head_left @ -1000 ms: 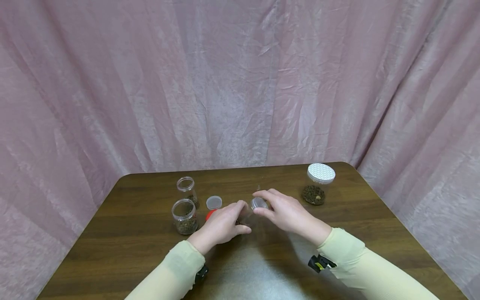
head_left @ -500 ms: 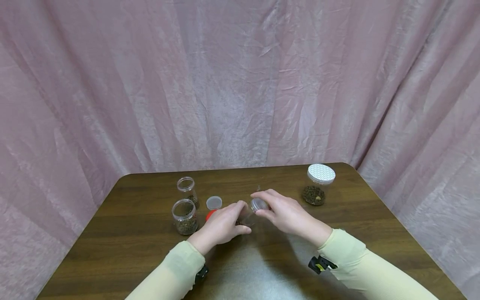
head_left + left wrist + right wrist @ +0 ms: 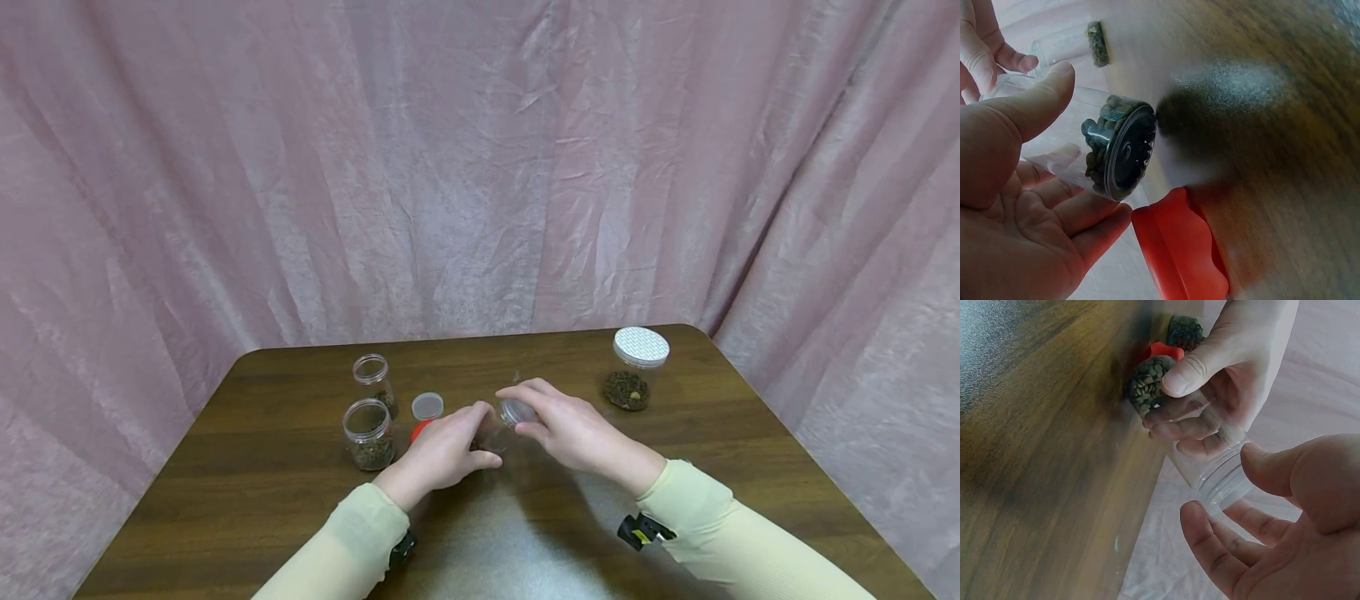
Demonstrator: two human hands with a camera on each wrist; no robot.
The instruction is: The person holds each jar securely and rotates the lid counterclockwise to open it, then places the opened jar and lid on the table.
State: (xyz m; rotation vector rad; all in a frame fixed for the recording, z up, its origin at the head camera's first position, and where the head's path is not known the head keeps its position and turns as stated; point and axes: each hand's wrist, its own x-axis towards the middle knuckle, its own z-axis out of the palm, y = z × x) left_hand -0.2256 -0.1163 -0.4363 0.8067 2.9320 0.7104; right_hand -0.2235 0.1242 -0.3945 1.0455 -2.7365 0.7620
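Note:
My left hand [image 3: 450, 446] grips a clear plastic jar [image 3: 1194, 453] around its side, thumb on one side and fingers on the other. Brown bean-like pieces [image 3: 1104, 134] lie in the jar's bottom end, and the jar tilts with its mouth towards my right hand [image 3: 573, 423]. At that mouth, the right thumb and fingertips pinch a round translucent lid [image 3: 517, 412] by its rim. Whether the lid is fully seated cannot be told. Beside the left hand is a red plastic object with a wavy edge [image 3: 1179, 247], mostly hidden in the head view.
Two lidless clear jars, a wider one [image 3: 369, 435] and a slimmer one [image 3: 375, 383], stand at the left with dark pieces inside. A loose grey lid [image 3: 427, 406] lies near them. A white-lidded jar [image 3: 636, 367] stands at the back right of the wooden table [image 3: 247, 467].
My right hand has shifted slightly left and its fingers have turned a little around the lid. The left hand and the jar have stayed in place.

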